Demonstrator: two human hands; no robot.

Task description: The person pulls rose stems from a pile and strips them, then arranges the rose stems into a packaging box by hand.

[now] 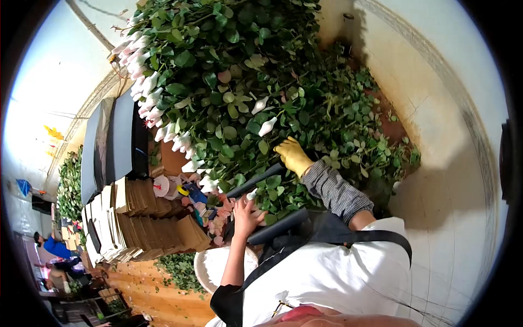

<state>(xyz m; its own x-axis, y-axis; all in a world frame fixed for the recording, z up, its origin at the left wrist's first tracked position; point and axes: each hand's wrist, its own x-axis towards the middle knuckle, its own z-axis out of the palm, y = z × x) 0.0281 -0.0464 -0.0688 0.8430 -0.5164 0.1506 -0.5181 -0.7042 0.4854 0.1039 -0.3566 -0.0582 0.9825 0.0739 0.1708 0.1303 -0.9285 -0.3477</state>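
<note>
My left hand (247, 217), bare, has its fingers closed around the head end of a pale rose (251, 194), which lies with leafy stems between two black padded bars. Its grip on the stem is partly hidden. My right hand (293, 156), in a yellow glove, reaches onto the leaves just beyond the upper padded bar (256, 181). Its fingers stretch out over the foliage, with the tips partly covered. The lower padded bar (279, 226) is close to my apron. A large heap of leafy roses (234, 82) rises ahead, most pale buds facing left.
Stacked cardboard sheets (147, 218) stand left of my left hand, beside loose pink petals (219, 224). A white bucket (204, 272) sits below my left arm. Leaves (182, 272) lie on the wooden floor. A person in blue (56, 248) is far left. A wall (457, 109) bounds the right.
</note>
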